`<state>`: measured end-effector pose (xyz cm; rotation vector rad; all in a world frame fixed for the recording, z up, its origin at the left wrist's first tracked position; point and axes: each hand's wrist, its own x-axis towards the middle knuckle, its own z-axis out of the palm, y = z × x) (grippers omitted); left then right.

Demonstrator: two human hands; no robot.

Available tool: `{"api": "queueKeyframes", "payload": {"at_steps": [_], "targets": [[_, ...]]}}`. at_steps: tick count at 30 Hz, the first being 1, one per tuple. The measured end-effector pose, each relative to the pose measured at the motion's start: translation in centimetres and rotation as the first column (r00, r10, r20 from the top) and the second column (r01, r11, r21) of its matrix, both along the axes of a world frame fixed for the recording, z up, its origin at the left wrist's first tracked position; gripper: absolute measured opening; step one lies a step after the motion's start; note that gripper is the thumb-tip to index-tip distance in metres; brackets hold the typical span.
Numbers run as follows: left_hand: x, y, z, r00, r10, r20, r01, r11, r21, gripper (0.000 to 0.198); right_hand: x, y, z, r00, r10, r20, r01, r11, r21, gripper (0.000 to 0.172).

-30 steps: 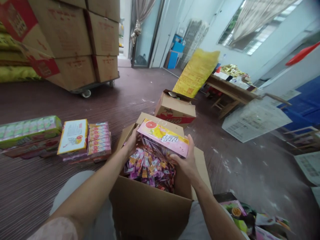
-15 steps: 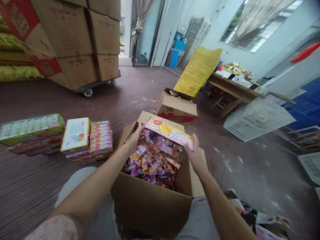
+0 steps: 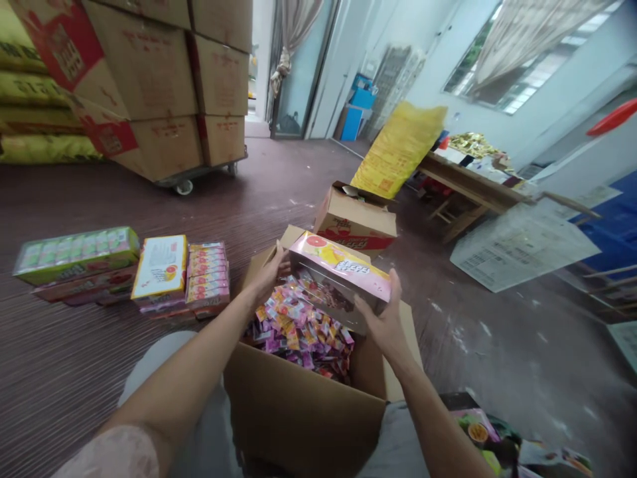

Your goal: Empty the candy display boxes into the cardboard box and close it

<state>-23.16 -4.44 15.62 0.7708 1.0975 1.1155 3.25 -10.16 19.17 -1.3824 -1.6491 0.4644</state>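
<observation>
Both hands hold a pink and yellow candy box (image 3: pixel 343 269) tipped mouth-down over an open cardboard carton (image 3: pixel 303 411) between my knees. My left hand (image 3: pixel 266 275) grips the box's left end and my right hand (image 3: pixel 385 322) grips its right end. Small wrapped candies (image 3: pixel 298 325), pink, purple and orange, lie heaped in the carton just below the box. Some candies still show at the box's opening.
Stacked candy boxes (image 3: pixel 162 272) and green packs (image 3: pixel 74 255) lie on the floor at left. Another carton (image 3: pixel 355 222) stands just beyond. Farther off are a trolley of big cartons (image 3: pixel 164 86), a wooden table (image 3: pixel 468 186), a yellow sack (image 3: pixel 398 149) and loose wrappers (image 3: pixel 497 445) at lower right.
The box has tilted further mouth-down over the carton and more candies have spilled onto the heap. Both hands stayed on its ends.
</observation>
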Motion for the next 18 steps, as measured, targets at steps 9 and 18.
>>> {"api": "queueKeyframes", "payload": {"at_steps": [9, 18], "targets": [[-0.4, -0.9, 0.6, 0.975, 0.197, 0.1, -0.166, 0.951, -0.26, 0.025, -0.1, -3.2, 0.7, 0.965, -0.144, -0.221, 0.152, 0.988, 0.021, 0.096], [2.8, -2.6, -1.2, 0.996, -0.092, 0.014, 0.092, 0.962, -0.257, 0.014, -2.0, -5.5, -0.1, 0.976, -0.09, -0.201, 0.08, 0.995, -0.056, 0.104]]}}
